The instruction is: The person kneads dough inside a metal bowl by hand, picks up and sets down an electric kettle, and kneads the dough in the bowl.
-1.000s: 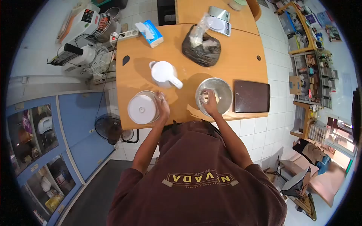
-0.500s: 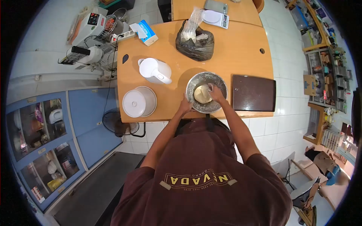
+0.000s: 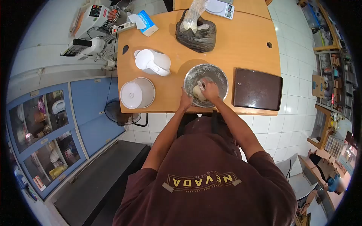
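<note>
A metal mixing bowl (image 3: 221,78), its inside smeared with flour, stands near the table's front edge. In it lies a pale lump of dough (image 3: 197,92), partly covered by my hand. My left hand (image 3: 186,99) grips the bowl's left rim, its thumb up along the edge. My right hand (image 3: 209,89) is inside the bowl with curled fingers, closed on the upper right part of the dough. Whitish dough or flour sticks to those fingers.
On the wooden table (image 3: 158,37) are a white lidded tub (image 3: 136,93), a white jug (image 3: 154,62), a tissue box (image 3: 147,23), a black plastic bag (image 3: 198,39), a kitchen scale (image 3: 220,8) and a dark baking tray (image 3: 258,89). Another person (image 3: 332,177) is at far right.
My right hand has moved from the dough's right side to over its top, fingers more curled, covering more of it. My left hand stays on the rim. The view has shifted slightly.
</note>
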The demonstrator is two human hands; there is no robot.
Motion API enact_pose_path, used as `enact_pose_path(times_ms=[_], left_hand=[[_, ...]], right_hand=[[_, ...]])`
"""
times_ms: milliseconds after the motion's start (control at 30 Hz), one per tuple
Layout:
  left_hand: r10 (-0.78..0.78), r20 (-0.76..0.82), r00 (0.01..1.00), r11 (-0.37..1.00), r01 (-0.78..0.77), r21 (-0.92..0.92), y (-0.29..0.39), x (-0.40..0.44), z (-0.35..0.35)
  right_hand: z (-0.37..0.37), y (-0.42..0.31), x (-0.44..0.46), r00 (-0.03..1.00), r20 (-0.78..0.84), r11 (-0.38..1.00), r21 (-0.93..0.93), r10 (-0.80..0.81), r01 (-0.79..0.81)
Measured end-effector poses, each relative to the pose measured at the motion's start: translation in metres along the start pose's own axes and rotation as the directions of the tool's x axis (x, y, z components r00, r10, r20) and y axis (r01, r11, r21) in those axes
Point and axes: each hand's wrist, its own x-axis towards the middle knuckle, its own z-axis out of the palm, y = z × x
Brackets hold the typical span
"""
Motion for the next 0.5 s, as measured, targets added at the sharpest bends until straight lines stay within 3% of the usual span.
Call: enact_pose_path(times_ms=[67,167,233,333,500], left_hand=[[0.062,-0.032,0.998,0.997,-0.061,0.04,-0.017,0.004,0.007],[0.013,0.009,1.0,0.999,-0.012,-0.033,-0.001,-0.002,0.0],[-0.09,0.071,0.993,0.993,0.095,-0.065,-0.004,-0.001,-0.003],[-0.034,0.076,0.997,0.997,0.029,0.067,0.007,-0.002,-0.01],[-0.066,0.061,0.996,0.995,0.061,0.08,0.002,-0.007,-0.011]], right_hand=[[0.01,-0.007,-0.002,0.988,0.133,0.997,0.015,0.078,-0.08],[0.037,-0.012,-0.02,0.937,-0.308,0.955,-0.288,-0.164,0.072],[0.053,-0.005,-0.021,0.931,-0.302,0.952,-0.281,-0.204,0.118],[0.077,0.009,-0.01,0.944,-0.241,0.938,-0.315,-0.227,0.145],[0.076,0.002,0.002,0.988,-0.068,0.904,-0.416,-0.136,0.095]])
